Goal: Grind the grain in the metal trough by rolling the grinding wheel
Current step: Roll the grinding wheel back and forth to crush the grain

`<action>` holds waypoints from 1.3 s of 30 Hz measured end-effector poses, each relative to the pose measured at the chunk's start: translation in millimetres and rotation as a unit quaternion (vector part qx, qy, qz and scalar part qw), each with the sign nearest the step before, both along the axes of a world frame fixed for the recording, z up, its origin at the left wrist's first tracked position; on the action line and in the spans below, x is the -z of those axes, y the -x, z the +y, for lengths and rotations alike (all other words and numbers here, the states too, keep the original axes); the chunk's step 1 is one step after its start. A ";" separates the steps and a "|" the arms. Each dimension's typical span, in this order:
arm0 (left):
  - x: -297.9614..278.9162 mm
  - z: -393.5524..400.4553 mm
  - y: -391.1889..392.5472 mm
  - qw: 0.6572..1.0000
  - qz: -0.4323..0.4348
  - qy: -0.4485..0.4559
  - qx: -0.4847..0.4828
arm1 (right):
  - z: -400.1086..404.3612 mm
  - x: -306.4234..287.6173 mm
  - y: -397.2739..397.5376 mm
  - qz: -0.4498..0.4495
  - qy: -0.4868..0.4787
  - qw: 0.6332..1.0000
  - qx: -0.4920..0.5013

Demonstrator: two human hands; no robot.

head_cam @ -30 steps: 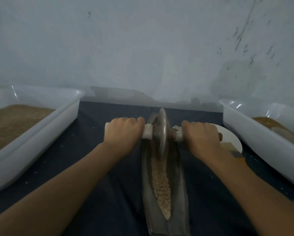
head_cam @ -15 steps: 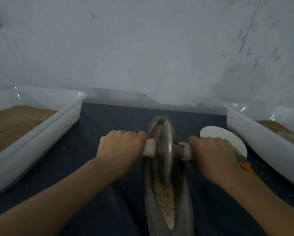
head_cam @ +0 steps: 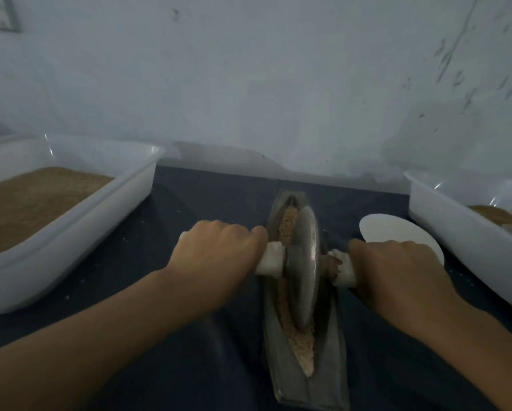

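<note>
The metal trough (head_cam: pixel 305 378), cut off at the near edge, holds pale crushed grain (head_cam: pixel 303 344). Mid-trough stands the grey grinding wheel (head_cam: pixel 305 262); the left hand (head_cam: pixel 216 259) and right hand (head_cam: pixel 397 277) curl round its handles, hiding them.

Both bare forearms extend forward from the lower corners and converge toward the centre. Left hand (head_cam: pixel 219 256) and right hand (head_cam: pixel 397 271) lie knuckles-up, backs toward the camera, level with each other and apart. Fingers (head_cam: pixel 234 232) of each are curled under in a closed grip.
</note>
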State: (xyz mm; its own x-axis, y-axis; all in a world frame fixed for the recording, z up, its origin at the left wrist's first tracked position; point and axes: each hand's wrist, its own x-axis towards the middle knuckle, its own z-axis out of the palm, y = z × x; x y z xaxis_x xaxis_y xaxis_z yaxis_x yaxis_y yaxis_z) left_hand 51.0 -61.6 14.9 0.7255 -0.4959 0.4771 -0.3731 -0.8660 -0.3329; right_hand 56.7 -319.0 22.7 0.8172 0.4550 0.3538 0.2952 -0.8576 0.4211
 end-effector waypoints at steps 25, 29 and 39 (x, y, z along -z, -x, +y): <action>-5.9 -12.4 -7.1 0.998 -0.011 -0.019 -0.066 | 7.3 3.3 -14.2 0.012 -0.044 0.997 0.061; 2.6 -16.0 -51.6 0.992 -0.016 0.029 -0.120 | 21.6 -3.8 -60.9 -0.036 -0.026 0.997 0.069; -2.6 -6.9 -4.5 0.999 -0.010 -0.021 -0.026 | -0.9 -0.6 5.5 0.032 -0.034 0.999 0.007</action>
